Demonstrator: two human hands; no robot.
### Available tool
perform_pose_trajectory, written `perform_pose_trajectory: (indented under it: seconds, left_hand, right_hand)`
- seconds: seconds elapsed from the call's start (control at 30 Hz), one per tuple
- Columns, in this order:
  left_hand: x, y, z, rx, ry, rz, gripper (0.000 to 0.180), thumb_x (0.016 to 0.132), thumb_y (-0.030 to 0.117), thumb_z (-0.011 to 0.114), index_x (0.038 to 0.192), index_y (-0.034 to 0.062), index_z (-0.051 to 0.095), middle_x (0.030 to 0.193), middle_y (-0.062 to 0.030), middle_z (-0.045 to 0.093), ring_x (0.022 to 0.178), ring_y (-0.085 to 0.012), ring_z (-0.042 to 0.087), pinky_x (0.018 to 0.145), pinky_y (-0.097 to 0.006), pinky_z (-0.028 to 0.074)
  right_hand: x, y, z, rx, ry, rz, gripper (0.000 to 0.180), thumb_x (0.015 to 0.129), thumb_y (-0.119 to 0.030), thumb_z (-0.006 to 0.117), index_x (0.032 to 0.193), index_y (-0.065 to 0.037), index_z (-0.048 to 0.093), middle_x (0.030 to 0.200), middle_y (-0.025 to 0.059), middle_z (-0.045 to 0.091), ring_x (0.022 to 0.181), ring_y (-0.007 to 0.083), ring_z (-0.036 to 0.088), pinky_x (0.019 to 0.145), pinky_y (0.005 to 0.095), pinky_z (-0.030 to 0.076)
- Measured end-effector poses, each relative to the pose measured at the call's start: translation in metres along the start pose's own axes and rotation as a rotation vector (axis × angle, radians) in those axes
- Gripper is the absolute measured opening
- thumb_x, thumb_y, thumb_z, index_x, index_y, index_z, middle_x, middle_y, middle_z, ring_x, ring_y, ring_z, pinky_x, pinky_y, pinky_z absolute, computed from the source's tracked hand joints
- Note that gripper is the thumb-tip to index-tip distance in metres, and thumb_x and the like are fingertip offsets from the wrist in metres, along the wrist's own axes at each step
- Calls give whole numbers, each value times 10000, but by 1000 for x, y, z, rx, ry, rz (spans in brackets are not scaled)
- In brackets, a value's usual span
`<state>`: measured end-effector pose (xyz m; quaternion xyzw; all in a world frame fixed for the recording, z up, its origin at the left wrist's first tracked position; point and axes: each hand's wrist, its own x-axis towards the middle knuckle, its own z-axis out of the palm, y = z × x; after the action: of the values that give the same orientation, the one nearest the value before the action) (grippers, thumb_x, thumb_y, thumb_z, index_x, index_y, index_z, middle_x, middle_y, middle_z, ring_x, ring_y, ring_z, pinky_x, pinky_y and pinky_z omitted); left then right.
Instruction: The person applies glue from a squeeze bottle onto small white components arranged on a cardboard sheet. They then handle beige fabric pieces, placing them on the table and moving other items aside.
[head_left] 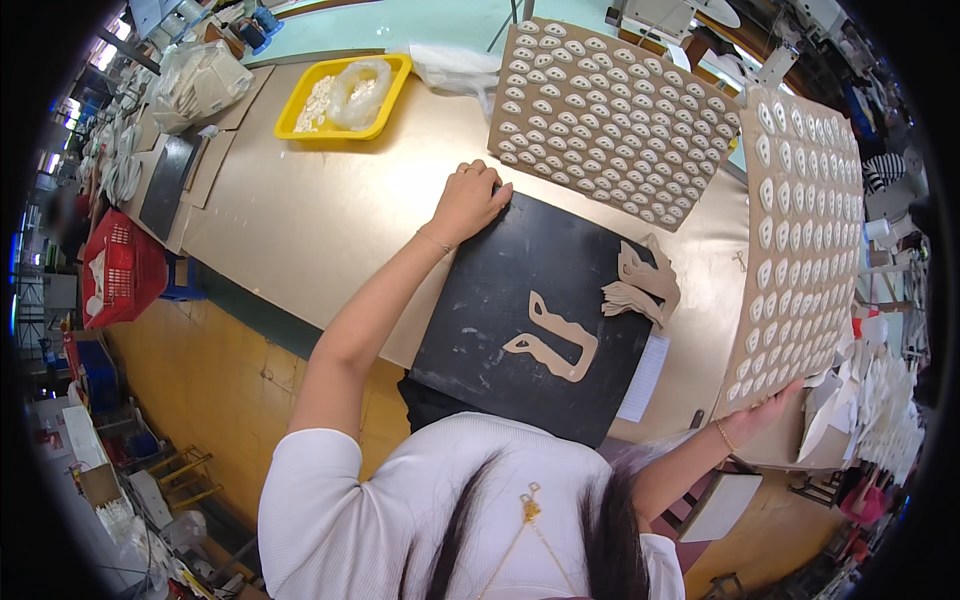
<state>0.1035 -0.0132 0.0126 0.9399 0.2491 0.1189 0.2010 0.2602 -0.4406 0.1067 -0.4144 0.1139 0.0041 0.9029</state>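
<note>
My left hand (pixel 472 203) has its fingers curled at the far left corner of a black board (pixel 470 320), which lies close against my body. On the board rests a beige U-shaped cut piece (pixel 578 362) with a small hole at each tip. A stack of similar beige pieces (pixel 655 285) sits on the board's right edge. Out to the right, my right hand (pixel 770 412) grips the near edge of a brown cardboard sheet (pixel 735 402) carrying rows of white oval pieces. Part of this hand is hidden beneath the sheet.
Another cardboard sheet (pixel 495 125) with white pieces lies beyond the board. A yellow tray (pixel 330 135) with small pale pieces and a plastic bag stands far left. White paper (pixel 645 380) shows beside the board. A red basket (pixel 128 275) is left of the table.
</note>
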Motion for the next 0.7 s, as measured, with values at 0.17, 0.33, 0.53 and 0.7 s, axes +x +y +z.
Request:
perform_pose_trajectory:
  seconds: [0.17,0.33,0.53,0.7]
  left_hand:
    - [3,-8,10,-103,6,-37,242,862,215,528,851,-15,602,907,-173,556,959,-342,504,856,-401,406]
    - [-1,12,1,-206,52,-167,258,848,216,532,875,-35,582,949,-220,540,938,-364,500,863,-410,410]
    - [5,10,2,-260,-15,-203,257,855,209,498,859,-40,559,833,-219,540,928,-368,496,825,-425,414]
    - [-6,10,-20,-334,-99,-261,332,889,275,487,961,-42,556,920,-235,583,861,-375,541,817,-449,412]
  right_hand:
    - [3,-2,-8,31,25,-19,537,971,-398,388,1404,-89,317,1466,83,304,1296,260,355,1082,437,283]
    - [22,-6,-29,59,26,-27,533,967,-382,406,1403,-88,320,1461,82,316,1287,259,365,1082,437,281]
    - [33,1,-36,43,16,-39,518,968,-367,410,1386,-68,349,1441,88,355,1278,254,377,1080,435,282]
    - [25,16,-9,-60,88,-49,506,974,-357,400,1376,-54,360,1428,99,372,1266,255,396,1073,435,298]
